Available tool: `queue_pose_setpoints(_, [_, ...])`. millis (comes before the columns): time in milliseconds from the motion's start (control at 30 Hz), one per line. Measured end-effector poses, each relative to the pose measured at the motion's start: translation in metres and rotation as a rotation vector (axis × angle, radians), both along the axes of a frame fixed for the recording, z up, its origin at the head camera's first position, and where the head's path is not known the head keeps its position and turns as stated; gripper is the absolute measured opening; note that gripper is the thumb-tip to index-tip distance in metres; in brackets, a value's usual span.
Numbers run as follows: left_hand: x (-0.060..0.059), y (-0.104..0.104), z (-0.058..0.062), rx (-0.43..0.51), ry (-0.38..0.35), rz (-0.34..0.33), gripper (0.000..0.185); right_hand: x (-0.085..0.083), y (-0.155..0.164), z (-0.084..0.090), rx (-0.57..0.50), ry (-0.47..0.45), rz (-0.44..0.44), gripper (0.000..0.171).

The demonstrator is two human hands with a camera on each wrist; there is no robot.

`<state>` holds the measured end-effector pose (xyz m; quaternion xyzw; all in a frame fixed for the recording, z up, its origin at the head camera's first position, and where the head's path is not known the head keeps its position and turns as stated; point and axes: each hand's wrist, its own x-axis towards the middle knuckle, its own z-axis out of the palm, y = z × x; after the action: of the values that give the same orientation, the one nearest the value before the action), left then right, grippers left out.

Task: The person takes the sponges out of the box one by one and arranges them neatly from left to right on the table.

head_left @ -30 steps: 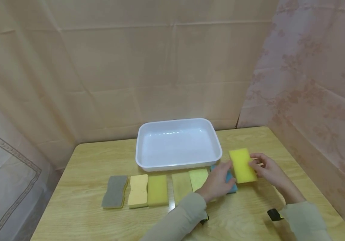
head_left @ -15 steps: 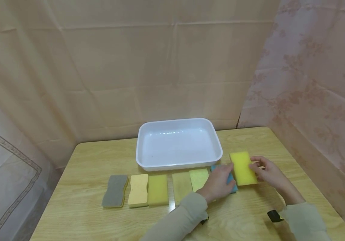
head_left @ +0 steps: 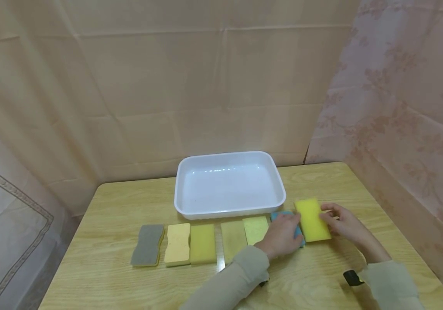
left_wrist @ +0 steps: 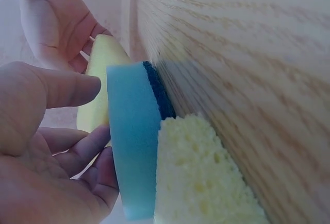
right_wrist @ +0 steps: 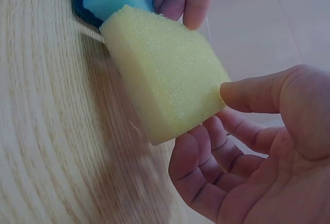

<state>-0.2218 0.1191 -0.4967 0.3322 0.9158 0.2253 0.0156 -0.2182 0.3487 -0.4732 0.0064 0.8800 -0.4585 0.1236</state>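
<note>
Both hands hold the yellow sponge (head_left: 312, 219): right hand (head_left: 343, 224) pinching, left hand (head_left: 282, 234) touching with relaxed fingers.

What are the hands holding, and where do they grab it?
The right hand pinches the yellow sponge by its right long edge. The left hand rests on the blue sponge beside it.
</note>
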Motion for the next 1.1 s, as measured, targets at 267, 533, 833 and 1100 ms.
queue_pose_setpoints(267, [0.003,0.004,0.001,-0.115,0.008,0.027,0.061,-0.001,0.000,-0.003,0.000,-0.006,0.011,0.054])
queue_pose_setpoints(533, [0.007,0.007,0.005,-0.214,0.042,0.008,0.058,0.000,-0.001,-0.005,0.009,-0.009,0.008,0.052])
queue_pose_setpoints(833, [0.010,0.009,0.003,-0.322,0.066,-0.018,0.054,-0.001,0.002,-0.014,-0.012,-0.035,0.033,0.052])
queue_pose_setpoints(1100, [0.014,0.013,0.001,-0.476,0.084,-0.047,0.056,-0.002,0.003,-0.017,0.010,-0.027,0.048,0.051])
